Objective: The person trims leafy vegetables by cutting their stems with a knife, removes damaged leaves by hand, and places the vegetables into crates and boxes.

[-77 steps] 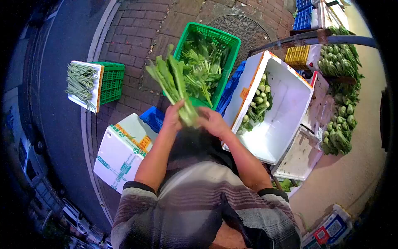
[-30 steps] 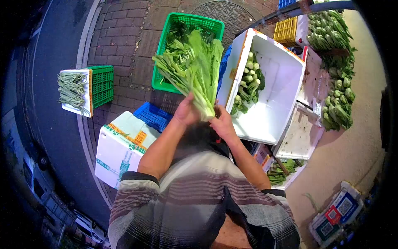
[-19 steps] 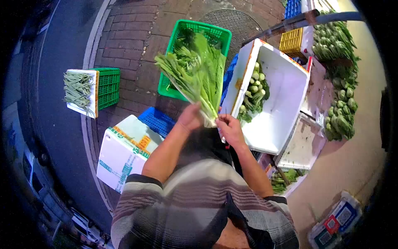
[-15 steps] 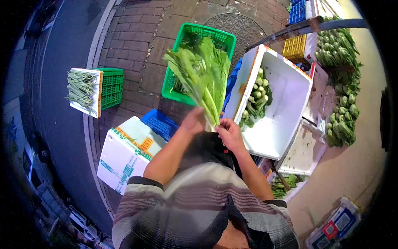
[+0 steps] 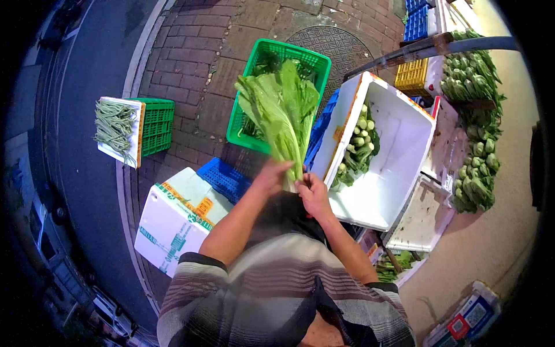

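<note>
A bunch of leafy greens [image 5: 274,118] points away from me, its leaves over the green crate [image 5: 235,124]. My left hand [image 5: 271,176] is wrapped round the stalks from the left side. At the stem ends, my right hand [image 5: 313,193] pinches with thumb and fingers at the base of the bunch. More greens lie in the crate beneath the leaves. To the right, the white foam box [image 5: 399,153] holds several green-topped vegetables with pale stems [image 5: 359,144] along its left side.
Green beans [image 5: 114,128] lie on a white lid against a green crate [image 5: 156,126] at the left. A closed foam box [image 5: 173,228] stands near my left arm, beside a blue crate [image 5: 222,178]. A dark bar [image 5: 404,56] crosses the upper right. Stacked greens [image 5: 474,81] line the right.
The scene has shifted slightly down in view. Both hands still hold the bunch, whose leaves have moved and are gathered closer together than a second ago.
</note>
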Tool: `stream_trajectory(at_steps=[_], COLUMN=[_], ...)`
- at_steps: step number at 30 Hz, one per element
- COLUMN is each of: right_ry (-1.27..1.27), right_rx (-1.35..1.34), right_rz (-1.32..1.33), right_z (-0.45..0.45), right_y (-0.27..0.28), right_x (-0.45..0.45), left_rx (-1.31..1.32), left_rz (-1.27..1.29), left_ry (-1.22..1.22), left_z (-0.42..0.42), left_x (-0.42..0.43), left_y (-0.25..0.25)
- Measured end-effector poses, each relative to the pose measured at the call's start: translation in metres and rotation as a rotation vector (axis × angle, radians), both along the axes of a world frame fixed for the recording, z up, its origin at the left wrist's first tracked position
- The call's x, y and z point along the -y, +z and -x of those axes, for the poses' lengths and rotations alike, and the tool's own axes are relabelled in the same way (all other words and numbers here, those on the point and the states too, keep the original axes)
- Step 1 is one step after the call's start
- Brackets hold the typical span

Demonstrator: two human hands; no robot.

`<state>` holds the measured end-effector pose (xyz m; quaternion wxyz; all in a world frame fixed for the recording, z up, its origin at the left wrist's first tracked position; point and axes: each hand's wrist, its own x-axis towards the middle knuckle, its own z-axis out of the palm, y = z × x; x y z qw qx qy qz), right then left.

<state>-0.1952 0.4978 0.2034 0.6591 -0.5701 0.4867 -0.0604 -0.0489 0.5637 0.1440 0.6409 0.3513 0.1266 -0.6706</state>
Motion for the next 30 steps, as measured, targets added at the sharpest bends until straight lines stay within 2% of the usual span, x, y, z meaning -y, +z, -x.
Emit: stream_trajectory(at_steps=[3,6,7,10,11,12,14,17,20,21,23,25,30], right_ry=[0.067,0.082,0.128,0.093,0.048,0.079,0.02,-0.043,0.099,0.158,0.192,0.228,0.281], right_rx=[0.045,-0.009,-0.055,-0.044,-0.047,-0.086,-0.083,-0.05,-0.007,-0.04,-0.107,-0.182,-0.131], right_rz=[0.243,0.243,0.277,0.183,0.037,0.056,-0.052,0.002,0.503,0.584,0.593,0.614,0.711], right_z=[0.005,0.002,-0.001,0.007,0.01,0.01,0.008,0.015,0.024,0.022,0.02,0.016,0.007], right_y=[-0.018,-0.011,-0.005,-0.036,-0.038,-0.04,-0.039,-0.031,-0.027,-0.017,-0.018,-0.018,-0.011], right_x=[-0.001,0.007,0.011,0.01,0.012,0.015,0.02,0.022,0.009,0.006,0.0,0.001,0.013], left_rx=[0.099,0.024,0.041,0.061,-0.008,-0.079,-0.046,-0.114,-0.217,-0.23,-0.253,-0.269,-0.281], left_rz=[-0.196,-0.082,-0.117,-0.128,-0.102,-0.08,-0.205,-0.257,-0.372,-0.377,-0.382,-0.402,-0.38], left_ry=[0.106,0.215,0.245,0.303,0.287,0.27,0.233,0.31,0.344,0.344,0.343,0.336,0.258], left_z=[0.001,-0.003,-0.001,0.005,0.006,0.006,0.005,0.006,0.005,0.006,0.007,0.006,0.009], left_x=[-0.003,0.0,0.003,0.009,0.008,0.005,0.01,0.013,0.018,0.018,0.021,0.028,0.025], left_y=[-0.014,-0.009,-0.007,-0.011,-0.016,-0.024,-0.026,-0.043,-0.049,-0.049,-0.049,-0.027,-0.025])
